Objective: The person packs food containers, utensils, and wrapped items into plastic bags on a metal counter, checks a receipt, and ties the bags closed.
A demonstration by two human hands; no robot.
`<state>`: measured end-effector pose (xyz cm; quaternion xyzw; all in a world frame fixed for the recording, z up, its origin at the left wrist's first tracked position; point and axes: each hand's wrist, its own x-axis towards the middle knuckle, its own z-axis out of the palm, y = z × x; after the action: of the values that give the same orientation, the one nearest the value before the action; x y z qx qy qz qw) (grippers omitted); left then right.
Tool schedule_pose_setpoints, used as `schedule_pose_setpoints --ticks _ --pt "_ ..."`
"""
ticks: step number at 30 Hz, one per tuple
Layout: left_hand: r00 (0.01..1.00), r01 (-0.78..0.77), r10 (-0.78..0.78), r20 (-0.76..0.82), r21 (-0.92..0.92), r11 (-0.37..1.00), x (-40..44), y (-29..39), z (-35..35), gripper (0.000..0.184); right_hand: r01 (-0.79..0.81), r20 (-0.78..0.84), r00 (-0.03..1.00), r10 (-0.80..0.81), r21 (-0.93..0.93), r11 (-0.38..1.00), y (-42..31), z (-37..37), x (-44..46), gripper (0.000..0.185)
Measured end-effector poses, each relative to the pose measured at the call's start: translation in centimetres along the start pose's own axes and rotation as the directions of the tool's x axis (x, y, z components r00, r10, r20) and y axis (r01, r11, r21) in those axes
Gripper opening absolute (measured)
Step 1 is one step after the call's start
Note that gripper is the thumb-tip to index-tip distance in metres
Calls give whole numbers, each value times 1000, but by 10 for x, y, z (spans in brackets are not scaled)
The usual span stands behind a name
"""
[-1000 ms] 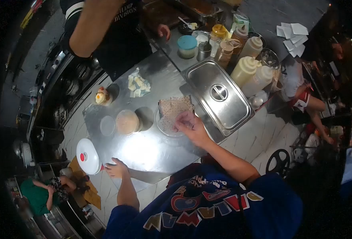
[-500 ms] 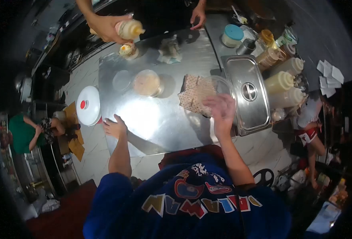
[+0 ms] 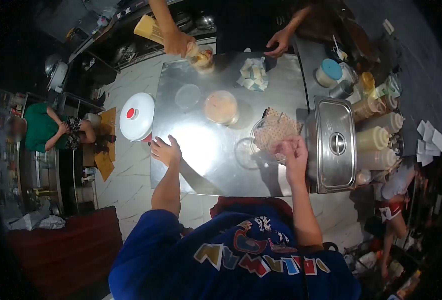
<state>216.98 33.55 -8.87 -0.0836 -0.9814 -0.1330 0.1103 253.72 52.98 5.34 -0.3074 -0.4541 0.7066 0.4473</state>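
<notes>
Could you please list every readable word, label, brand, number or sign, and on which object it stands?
No text reads with certainty.
Large coloured letters on the blue shirt: strongly distorted, not safely readable.
Small white lettering on the same shirt: too blurred.
White mark on the red shorts: too small.
Squeeze bottles: no readable label.

clear round plastic lid (image 3: 265, 139), see-through, aloft over dotted paper (image 3: 290, 123) on the metal table (image 3: 221, 175)

The right hand (image 3: 293, 151) apparently pinches a clear lid (image 3: 267, 138) over patterned paper (image 3: 292, 124).
</notes>
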Motion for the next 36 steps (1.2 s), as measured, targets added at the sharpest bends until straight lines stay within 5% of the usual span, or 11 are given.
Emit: schedule_pose_setpoints --ticks 6,12,21,27,33,36 --pt "1000 3 -3 5 6 1000 0 1 0 75 -33 -86 996 25 -88 996 13 -16 18 15" --pt "999 20 -20 30 7 1000 -1 4 -5 77 -280 -117 955 274 -40 959 69 -36 -28 18" --pt "1000 16 -15 25 -5 1000 -1 2 -3 77 -286 -156 950 272 -75 955 69 -53 -29 15" --pt "999 15 -14 31 -7 1000 1 3 -4 77 -288 -194 939 284 9 958 69 -53 -21 16" --pt "1000 11 -10 27 -13 1000 -1 3 -6 76 -237 -100 955 278 302 923 24 -25 -7 15" --pt "1000 9 -9 22 -11 1000 -1 4 -4 76 -232 -74 969 237 68 970 49 -45 0 14"
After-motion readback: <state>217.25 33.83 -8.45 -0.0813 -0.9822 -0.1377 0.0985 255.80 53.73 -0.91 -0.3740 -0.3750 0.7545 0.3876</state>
